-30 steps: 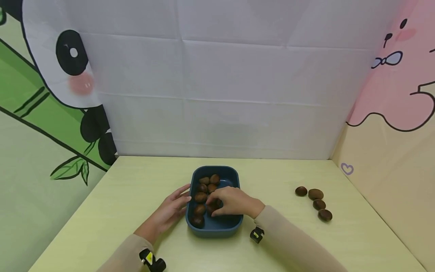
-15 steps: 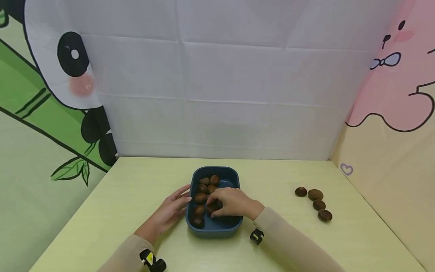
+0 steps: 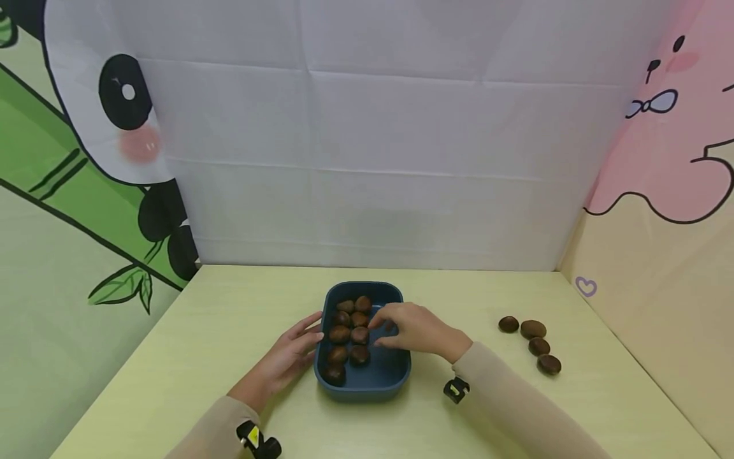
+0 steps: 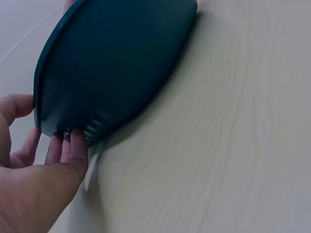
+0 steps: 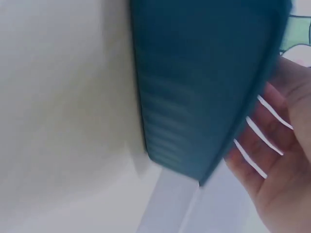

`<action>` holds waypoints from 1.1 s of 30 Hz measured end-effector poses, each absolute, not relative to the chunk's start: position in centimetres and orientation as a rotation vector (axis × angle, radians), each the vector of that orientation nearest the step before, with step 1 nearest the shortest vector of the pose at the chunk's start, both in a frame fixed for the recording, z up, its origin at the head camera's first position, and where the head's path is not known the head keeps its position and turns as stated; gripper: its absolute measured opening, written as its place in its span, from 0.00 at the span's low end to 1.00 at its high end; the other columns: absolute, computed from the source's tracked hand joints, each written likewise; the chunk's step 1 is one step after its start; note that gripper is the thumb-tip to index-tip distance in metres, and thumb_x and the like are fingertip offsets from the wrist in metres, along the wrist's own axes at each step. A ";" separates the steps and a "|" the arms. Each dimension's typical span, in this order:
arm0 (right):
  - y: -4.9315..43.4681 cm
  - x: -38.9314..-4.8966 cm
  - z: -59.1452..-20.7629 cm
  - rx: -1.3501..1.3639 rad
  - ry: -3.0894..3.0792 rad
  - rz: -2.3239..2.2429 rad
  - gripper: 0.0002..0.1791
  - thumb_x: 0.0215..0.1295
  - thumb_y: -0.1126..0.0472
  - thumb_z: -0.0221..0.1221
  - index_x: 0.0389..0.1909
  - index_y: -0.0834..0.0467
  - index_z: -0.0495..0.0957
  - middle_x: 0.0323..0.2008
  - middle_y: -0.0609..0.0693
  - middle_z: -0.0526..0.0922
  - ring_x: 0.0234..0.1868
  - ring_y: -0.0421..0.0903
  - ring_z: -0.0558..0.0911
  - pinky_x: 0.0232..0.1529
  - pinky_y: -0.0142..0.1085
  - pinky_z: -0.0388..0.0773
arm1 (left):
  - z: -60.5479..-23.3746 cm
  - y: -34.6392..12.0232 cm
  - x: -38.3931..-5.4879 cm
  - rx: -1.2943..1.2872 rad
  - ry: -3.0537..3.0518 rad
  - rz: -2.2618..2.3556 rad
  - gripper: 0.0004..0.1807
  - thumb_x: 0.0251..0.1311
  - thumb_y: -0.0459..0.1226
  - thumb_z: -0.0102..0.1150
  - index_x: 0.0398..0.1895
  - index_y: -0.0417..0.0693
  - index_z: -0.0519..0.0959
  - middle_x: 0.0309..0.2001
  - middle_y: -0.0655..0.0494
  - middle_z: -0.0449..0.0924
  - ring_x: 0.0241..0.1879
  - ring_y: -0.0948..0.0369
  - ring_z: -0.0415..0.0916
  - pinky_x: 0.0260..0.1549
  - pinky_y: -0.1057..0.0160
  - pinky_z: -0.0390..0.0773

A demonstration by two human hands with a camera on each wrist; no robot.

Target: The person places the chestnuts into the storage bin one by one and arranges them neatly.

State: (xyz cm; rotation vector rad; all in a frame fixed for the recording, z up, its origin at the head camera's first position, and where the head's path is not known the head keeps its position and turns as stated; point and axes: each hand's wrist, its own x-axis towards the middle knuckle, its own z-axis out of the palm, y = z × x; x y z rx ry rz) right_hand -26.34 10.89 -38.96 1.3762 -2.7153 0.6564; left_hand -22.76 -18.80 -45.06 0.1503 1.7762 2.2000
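Now, left hand (image 3: 281, 366): beside the box, fingers extended and a little spread, fingertips touching the outside of its left wall; it rests against the box rather than grasping it.
Right hand (image 3: 421, 328): reaches in over the right rim, thumb and forefinger held apart with a gap between them, part-open; seemingly holding nothing, just beside the nuts. In the right wrist view, its fingers show past the rim with gaps between them.
Box (image 3: 366, 393): blue, upright on the table, between the two hands; its right side and near right corner show bare floor.
Nuts (image 3: 359, 355): nine brown ones in the box, in two columns along its left side, five in the left column and four in the right.
Loose nuts (image 3: 533, 329): four on the table, well to the right of the box, in a bent line running toward the near side.
Table (image 3: 258, 293): pale yellow, lightly grained.
Sleeves (image 3: 527, 408): beige, on both arms, a small black device (image 3: 455, 389) at each wrist.
Backdrop (image 3: 373, 127): white, creased, behind the table.
Side walls: panda (image 3: 86, 95) on the left, pink figure (image 3: 659, 159) and purple heart (image 3: 585, 286) on the right.
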 end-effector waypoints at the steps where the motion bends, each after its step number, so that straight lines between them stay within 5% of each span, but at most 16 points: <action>1: 11.3 -26.4 -38.8 1.371 -2.703 0.654 0.15 0.65 0.52 0.68 0.50 0.51 0.83 0.45 0.42 0.83 0.43 0.43 0.82 0.42 0.33 0.78 | -45.1 -18.8 -22.8 0.150 1.777 2.200 0.35 0.74 0.36 0.52 0.80 0.45 0.51 0.76 0.38 0.53 0.68 0.52 0.64 0.67 0.49 0.62; 24: 26.5 -28.1 -37.7 0.883 -2.868 0.702 0.12 0.66 0.57 0.67 0.49 0.53 0.83 0.45 0.43 0.84 0.46 0.48 0.82 0.49 0.49 0.79 | -45.2 -18.7 -22.8 0.170 1.773 2.202 0.35 0.74 0.34 0.50 0.80 0.44 0.50 0.76 0.37 0.52 0.69 0.51 0.63 0.68 0.47 0.60; 33: 32.5 -28.8 -39.2 0.718 -2.961 0.680 0.14 0.65 0.58 0.66 0.48 0.61 0.82 0.45 0.54 0.85 0.47 0.55 0.81 0.50 0.54 0.77 | -45.1 -18.8 -22.7 0.177 1.770 2.201 0.35 0.74 0.35 0.51 0.80 0.44 0.50 0.76 0.37 0.52 0.70 0.51 0.63 0.68 0.47 0.60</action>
